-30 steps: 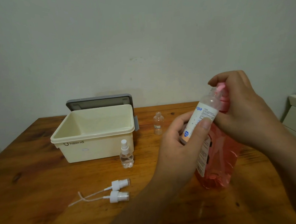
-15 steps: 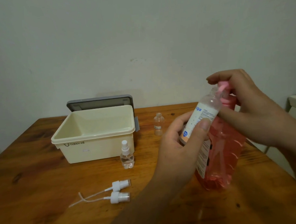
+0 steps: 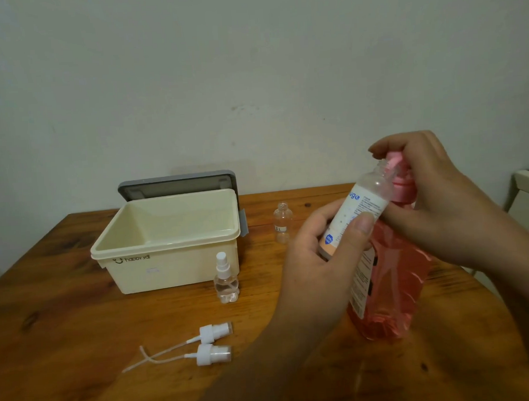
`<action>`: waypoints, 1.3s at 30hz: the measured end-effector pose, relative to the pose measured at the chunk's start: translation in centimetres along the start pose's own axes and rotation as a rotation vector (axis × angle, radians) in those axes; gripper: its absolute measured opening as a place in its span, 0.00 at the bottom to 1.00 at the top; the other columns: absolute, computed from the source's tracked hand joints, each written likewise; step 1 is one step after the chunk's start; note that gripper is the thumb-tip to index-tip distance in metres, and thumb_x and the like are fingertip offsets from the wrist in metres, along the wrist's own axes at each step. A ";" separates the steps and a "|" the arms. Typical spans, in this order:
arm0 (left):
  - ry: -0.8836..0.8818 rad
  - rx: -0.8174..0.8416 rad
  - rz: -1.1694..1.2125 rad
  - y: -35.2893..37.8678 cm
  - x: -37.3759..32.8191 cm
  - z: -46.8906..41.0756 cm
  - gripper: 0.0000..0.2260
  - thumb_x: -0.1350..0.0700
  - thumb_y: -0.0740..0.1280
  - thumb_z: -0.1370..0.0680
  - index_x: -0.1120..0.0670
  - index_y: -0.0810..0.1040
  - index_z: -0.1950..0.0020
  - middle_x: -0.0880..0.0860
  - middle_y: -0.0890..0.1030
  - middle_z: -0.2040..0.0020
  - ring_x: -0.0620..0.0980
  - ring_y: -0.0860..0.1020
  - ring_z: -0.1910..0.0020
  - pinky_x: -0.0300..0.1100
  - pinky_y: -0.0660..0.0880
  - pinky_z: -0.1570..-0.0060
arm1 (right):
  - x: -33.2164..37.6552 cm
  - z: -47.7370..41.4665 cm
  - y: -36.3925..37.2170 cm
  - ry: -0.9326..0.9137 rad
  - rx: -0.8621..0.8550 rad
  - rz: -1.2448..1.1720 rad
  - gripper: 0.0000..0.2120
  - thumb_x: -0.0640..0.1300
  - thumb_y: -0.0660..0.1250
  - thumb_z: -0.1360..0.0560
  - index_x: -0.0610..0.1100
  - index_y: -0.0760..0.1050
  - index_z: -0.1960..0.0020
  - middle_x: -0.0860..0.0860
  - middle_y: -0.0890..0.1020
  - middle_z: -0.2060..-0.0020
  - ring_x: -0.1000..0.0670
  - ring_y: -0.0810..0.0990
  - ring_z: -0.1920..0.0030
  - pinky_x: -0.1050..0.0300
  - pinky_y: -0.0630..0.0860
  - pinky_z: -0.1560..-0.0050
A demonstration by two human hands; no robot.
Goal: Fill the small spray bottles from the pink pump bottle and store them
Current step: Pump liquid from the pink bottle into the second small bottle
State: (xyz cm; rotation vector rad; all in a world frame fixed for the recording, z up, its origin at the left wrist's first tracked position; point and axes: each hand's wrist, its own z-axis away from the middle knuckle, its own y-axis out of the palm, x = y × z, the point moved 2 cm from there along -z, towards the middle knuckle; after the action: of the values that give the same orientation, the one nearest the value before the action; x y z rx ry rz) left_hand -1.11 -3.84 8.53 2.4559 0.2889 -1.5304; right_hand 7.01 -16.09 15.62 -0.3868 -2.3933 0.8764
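My left hand [image 3: 321, 258] is clamped around a small labelled spray bottle [image 3: 357, 214], capless and tilted so its open neck meets the spout of the pink pump bottle [image 3: 393, 279]. The small bottle's white label shows blue letters that read "ugo" and a blue badge lower down; the fine print is too small to read. My right hand [image 3: 434, 197] is closed over the pump head, fingers curled on top. The pink pump bottle stands on the wooden tabletop [image 3: 65, 333], its own label too blurred to read.

Left of the pump bottle stands a cream storage box [image 3: 168, 260], open, with its grey lid [image 3: 176, 185] propped behind it; the front reads roughly "happy.vdl" beside a smile mark. Just in front of the box stands a capped clear spray bottle [image 3: 225, 282]. Between the box and the pump bottle stands an uncapped clear bottle [image 3: 282, 222]. Two white spray heads [image 3: 214, 342] with dip tubes lie nearer me.
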 end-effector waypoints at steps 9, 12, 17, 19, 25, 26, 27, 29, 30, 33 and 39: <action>0.005 0.001 0.008 0.0 0.1 -0.1 0.14 0.46 0.67 0.24 0.45 0.77 0.39 0.42 0.83 0.57 0.38 0.82 0.56 0.27 0.75 0.62 | 0.1 0.1 0.4 0.014 -0.029 0.030 0.22 0.53 0.66 0.32 0.52 0.65 0.40 0.59 0.64 0.46 0.57 0.74 0.56 0.45 0.76 0.54; 0.000 0.011 0.017 0.1 0.1 0.1 0.17 0.46 0.66 0.25 0.48 0.77 0.38 0.42 0.83 0.58 0.37 0.82 0.57 0.27 0.75 0.61 | 0.1 0.2 0.4 0.029 -0.004 0.056 0.25 0.54 0.66 0.32 0.51 0.65 0.37 0.60 0.63 0.46 0.55 0.74 0.54 0.45 0.77 0.54; 0.015 -0.009 0.009 -0.1 -0.3 -0.2 0.16 0.45 0.66 0.26 0.46 0.77 0.39 0.40 0.83 0.56 0.38 0.82 0.56 0.28 0.75 0.62 | 0.6 -0.5 0.1 0.017 0.002 0.100 0.26 0.52 0.65 0.31 0.51 0.64 0.35 0.61 0.62 0.45 0.70 0.73 0.57 0.54 0.71 0.59; 0.024 -0.022 0.016 -0.2 -0.4 -0.3 0.16 0.45 0.66 0.26 0.46 0.77 0.39 0.39 0.83 0.54 0.38 0.82 0.57 0.28 0.76 0.63 | 0.7 -0.6 0.2 0.020 0.010 0.123 0.24 0.50 0.66 0.29 0.51 0.64 0.35 0.61 0.61 0.45 0.70 0.72 0.58 0.52 0.73 0.58; 0.038 -0.060 0.037 -1.0 -0.1 0.1 0.16 0.46 0.67 0.27 0.46 0.77 0.40 0.40 0.83 0.54 0.37 0.82 0.57 0.28 0.76 0.63 | 1.2 -0.2 1.4 0.030 0.005 0.191 0.23 0.51 0.65 0.26 0.51 0.64 0.34 0.54 0.66 0.37 0.60 0.68 0.60 0.53 0.66 0.58; 0.045 -0.073 0.035 -1.1 -0.2 0.2 0.16 0.46 0.67 0.28 0.45 0.76 0.41 0.38 0.83 0.54 0.37 0.82 0.56 0.28 0.76 0.63 | 1.3 -0.2 1.6 0.030 0.007 0.200 0.23 0.50 0.66 0.26 0.51 0.63 0.33 0.53 0.65 0.36 0.58 0.68 0.57 0.53 0.66 0.58; 0.049 -0.082 0.031 -1.2 -0.2 0.2 0.15 0.46 0.67 0.28 0.43 0.76 0.42 0.37 0.83 0.54 0.36 0.82 0.56 0.28 0.76 0.63 | 1.4 -0.3 1.7 0.032 0.012 0.207 0.23 0.49 0.66 0.25 0.51 0.63 0.33 0.53 0.65 0.36 0.57 0.67 0.55 0.53 0.66 0.57; 0.056 -0.094 0.027 -1.5 -0.5 0.1 0.14 0.46 0.68 0.28 0.41 0.76 0.42 0.36 0.83 0.52 0.36 0.82 0.54 0.28 0.76 0.62 | 1.6 -0.5 1.6 0.040 0.017 0.217 0.24 0.47 0.67 0.25 0.51 0.63 0.32 0.53 0.65 0.35 0.58 0.67 0.55 0.53 0.66 0.57; 0.059 -0.097 0.026 -1.6 -0.7 0.0 0.14 0.46 0.68 0.28 0.41 0.76 0.42 0.37 0.83 0.52 0.37 0.82 0.54 0.28 0.76 0.61 | 1.6 -0.6 1.5 0.046 0.015 0.223 0.24 0.46 0.67 0.25 0.51 0.62 0.32 0.53 0.65 0.35 0.59 0.68 0.57 0.53 0.67 0.57; 0.066 -0.093 0.015 -1.7 -0.9 -0.2 0.13 0.49 0.69 0.25 0.41 0.76 0.42 0.39 0.83 0.51 0.36 0.82 0.54 0.28 0.76 0.61 | 1.6 -0.7 1.0 0.059 -0.007 0.232 0.24 0.45 0.68 0.26 0.51 0.62 0.33 0.52 0.65 0.36 0.61 0.70 0.62 0.52 0.69 0.58; 0.052 -0.097 0.037 -1.0 -0.7 -0.4 0.14 0.51 0.70 0.26 0.44 0.77 0.40 0.41 0.83 0.48 0.37 0.82 0.50 0.29 0.76 0.59 | 1.0 -0.2 1.3 0.109 -0.012 0.273 0.21 0.49 0.66 0.25 0.52 0.63 0.34 0.53 0.65 0.36 0.55 0.67 0.57 0.53 0.62 0.59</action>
State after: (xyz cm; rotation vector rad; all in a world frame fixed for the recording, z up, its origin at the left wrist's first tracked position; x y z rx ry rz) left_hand -1.37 -2.76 9.24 2.4149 0.3179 -1.4055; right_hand 6.43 -14.59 15.30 -0.7598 -2.2800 0.9328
